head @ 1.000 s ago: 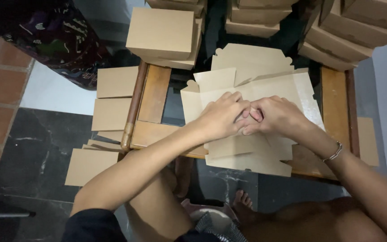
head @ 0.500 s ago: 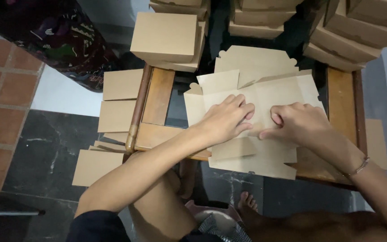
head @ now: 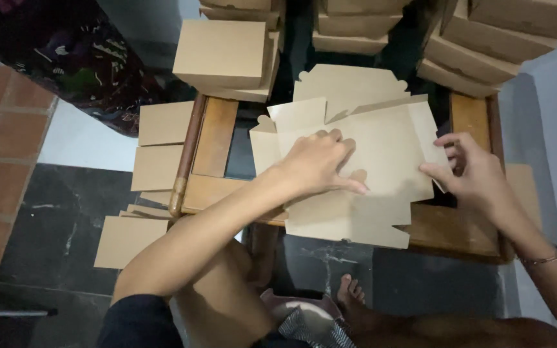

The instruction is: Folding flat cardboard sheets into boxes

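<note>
Floor of dark stone and red brick tile spread beneath everything, with a strip of white along the left. Over it stood a low wooden table with a glass centre panel, and behind the table rose stacks of folded brown cardboard boxes, one pile at the upper left corner, others across the top and upper right. A patterned dark cloth lay at the far left. Flat box blanks were heaped on the floor beside the table's left rail, some overlapping, one lying apart nearer the person's knee.

On the tabletop lay the unfolded cardboard box blank, its scalloped flaps spread out and its lower edge hanging over the near side of the table; another blank seemed to lie under it, though the layers were hard to separate.

The left hand pressed flat on the middle of the blank, fingers extended and spread, gripping nothing. The right hand was at the blank's right edge, thumb and fingers pinching the side flap. A thin bracelet circled the right wrist. Bare toes showed below the table's edge.
</note>
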